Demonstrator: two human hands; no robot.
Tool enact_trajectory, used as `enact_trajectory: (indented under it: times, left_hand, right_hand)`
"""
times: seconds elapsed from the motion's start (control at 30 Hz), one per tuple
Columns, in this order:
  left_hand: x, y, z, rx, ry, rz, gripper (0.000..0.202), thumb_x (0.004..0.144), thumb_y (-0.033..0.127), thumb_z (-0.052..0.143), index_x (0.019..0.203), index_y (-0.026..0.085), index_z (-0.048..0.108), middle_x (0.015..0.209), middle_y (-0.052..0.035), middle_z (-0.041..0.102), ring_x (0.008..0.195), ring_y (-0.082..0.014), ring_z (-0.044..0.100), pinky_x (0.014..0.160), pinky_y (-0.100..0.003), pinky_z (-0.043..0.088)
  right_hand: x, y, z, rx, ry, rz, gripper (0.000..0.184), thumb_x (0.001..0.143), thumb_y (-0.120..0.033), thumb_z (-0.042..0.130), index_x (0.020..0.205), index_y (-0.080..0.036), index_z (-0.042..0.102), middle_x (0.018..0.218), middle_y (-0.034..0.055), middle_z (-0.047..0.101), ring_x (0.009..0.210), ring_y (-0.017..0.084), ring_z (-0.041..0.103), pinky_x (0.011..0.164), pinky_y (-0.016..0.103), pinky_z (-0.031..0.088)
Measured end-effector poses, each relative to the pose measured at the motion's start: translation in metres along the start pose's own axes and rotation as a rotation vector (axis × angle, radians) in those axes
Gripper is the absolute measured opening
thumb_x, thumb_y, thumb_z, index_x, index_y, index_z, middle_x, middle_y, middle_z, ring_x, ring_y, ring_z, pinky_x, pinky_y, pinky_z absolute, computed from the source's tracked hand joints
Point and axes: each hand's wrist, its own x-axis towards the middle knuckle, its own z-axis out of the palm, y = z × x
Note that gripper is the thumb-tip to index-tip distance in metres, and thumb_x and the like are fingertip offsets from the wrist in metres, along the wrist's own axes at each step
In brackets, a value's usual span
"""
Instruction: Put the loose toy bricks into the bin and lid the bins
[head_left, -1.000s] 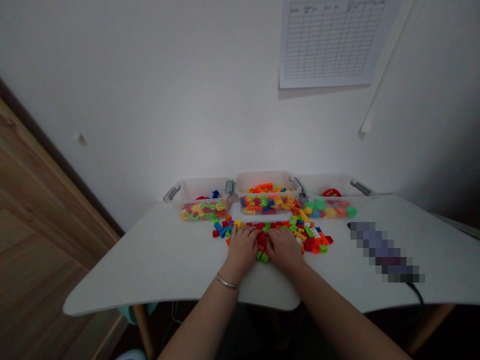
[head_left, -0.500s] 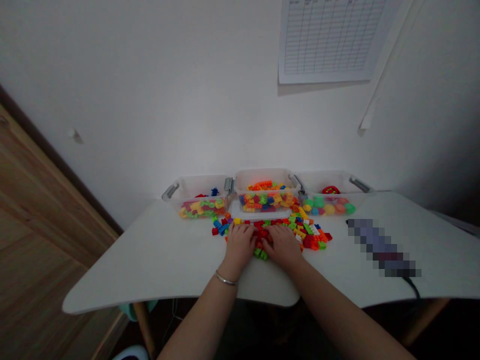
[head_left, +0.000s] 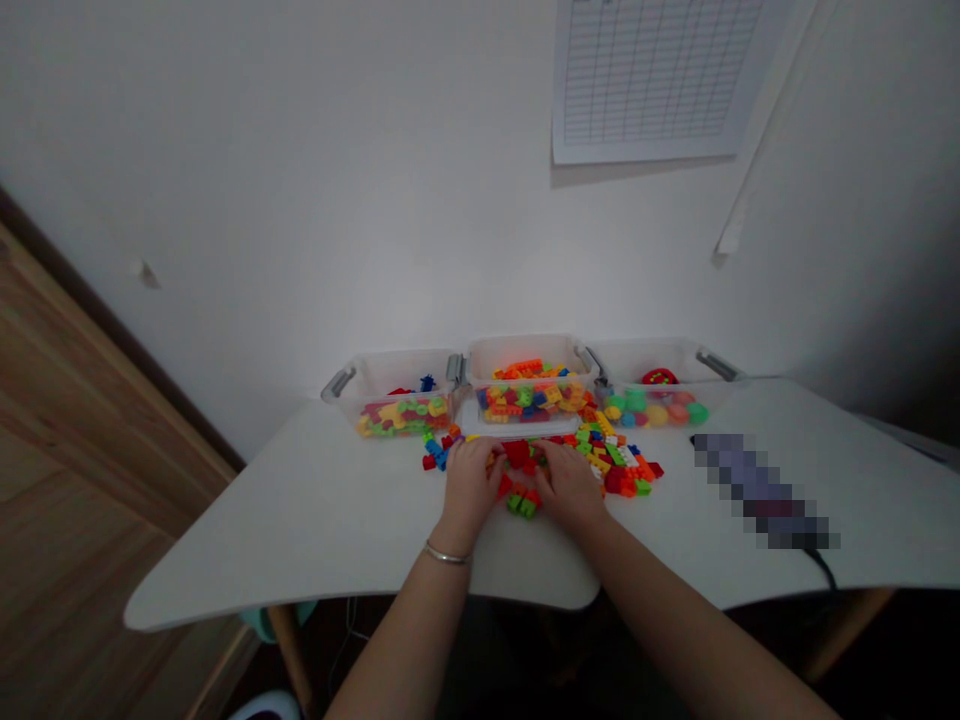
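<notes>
A loose pile of colourful plastic building blocks (head_left: 615,455) spreads across the white table. At its near edge, my left hand (head_left: 472,485) and my right hand (head_left: 571,485) face each other with fingers bent inward. Red building blocks (head_left: 517,453) show between the two sets of fingertips, which seem closed on them; the exact contact is partly hidden. Below this gap, green blocks (head_left: 523,503) lie on the table beside a few red and orange ones. A bracelet circles my left wrist.
Three clear bins stand along the wall: a left bin (head_left: 390,365) and a middle bin (head_left: 525,347) with blocks, and a right bin (head_left: 637,355) with coloured balls. A blurred-out dark object (head_left: 761,490) with a cable lies on the right of the table (head_left: 315,530).
My hands have drawn slightly apart, widening the gap between them. More of the red blocks now shows there, and the red and orange pieces by the green blocks are uncovered.
</notes>
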Motion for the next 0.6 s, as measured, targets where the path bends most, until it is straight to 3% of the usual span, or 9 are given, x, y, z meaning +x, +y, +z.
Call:
enact_trajectory:
  times: [0.17,0.3,0.47,0.6]
  left_hand:
    - [0.021,0.001,-0.006,-0.428,0.262,-0.132,0.006,0.080,0.025,0.057,0.080,0.019,0.056,0.092,-0.0055,0.063,0.089,-0.0186,0.061,0.083,-0.035,0.050]
    - [0.047,0.006,-0.012,-0.778,0.370,-0.240,0.016,0.072,0.030,0.065,0.076,0.018,0.054,0.100,-0.0059,0.063,0.090,-0.0166,0.064,0.083,-0.032,0.052]
    - [0.082,0.014,-0.014,-0.886,0.327,-0.356,0.023,0.074,0.036,0.065,0.084,0.018,0.055,0.079,-0.0025,0.065,0.076,-0.0161,0.066,0.071,-0.029,0.053]
    - [0.106,0.015,-0.013,-0.793,0.334,-0.343,0.023,0.079,0.040,0.060,0.083,0.017,0.058,0.079,-0.0037,0.068,0.077,-0.0162,0.066,0.072,-0.028,0.051]
  right_hand:
    - [0.000,-0.002,-0.002,0.000,-0.016,0.027,0.037,0.080,-0.019,0.047,0.114,-0.014,0.058,0.102,0.0112,0.065,0.098,0.024,0.056,0.090,0.036,0.042]
    - [0.001,-0.003,-0.002,-0.015,-0.016,-0.006,0.035,0.079,-0.019,0.049,0.112,-0.016,0.059,0.106,0.0103,0.065,0.102,0.024,0.055,0.092,0.036,0.041]
    - [0.002,-0.002,-0.004,-0.035,-0.050,-0.028,0.031,0.081,-0.024,0.051,0.110,-0.017,0.060,0.107,0.0100,0.065,0.104,0.024,0.054,0.094,0.037,0.040]
    - [0.002,-0.002,-0.006,-0.047,-0.065,-0.045,0.030,0.082,-0.025,0.052,0.109,-0.016,0.060,0.106,0.0097,0.065,0.104,0.024,0.054,0.095,0.036,0.039]
